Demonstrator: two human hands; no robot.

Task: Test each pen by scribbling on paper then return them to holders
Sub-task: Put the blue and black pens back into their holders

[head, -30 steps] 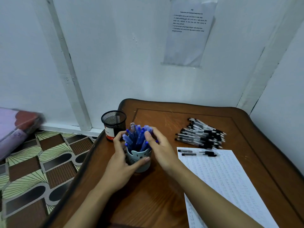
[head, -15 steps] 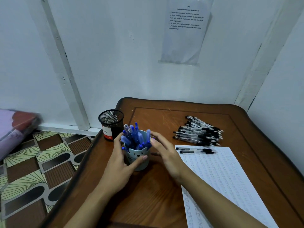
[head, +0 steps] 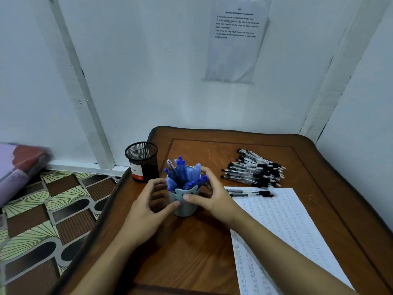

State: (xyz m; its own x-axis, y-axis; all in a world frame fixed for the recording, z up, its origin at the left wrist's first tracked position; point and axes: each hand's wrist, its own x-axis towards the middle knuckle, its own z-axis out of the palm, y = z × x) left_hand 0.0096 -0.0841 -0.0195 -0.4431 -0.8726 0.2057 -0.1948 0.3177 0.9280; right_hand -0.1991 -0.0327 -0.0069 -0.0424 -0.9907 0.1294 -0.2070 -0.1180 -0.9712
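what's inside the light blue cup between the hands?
Blue pens, tightly bunched, tops sticking out above the rim of the light blue cup. Their lower parts are hidden by the cup wall, so no count.

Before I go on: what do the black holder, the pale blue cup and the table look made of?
The black holder is likely metal wire mesh, matte; its weave shows light through. The pale blue cup is smooth and opaque with moulded ears and a face, probably plastic or ceramic; I cannot tell which. The table looks like wood or veneer under glossy varnish, with grain and scratches showing.
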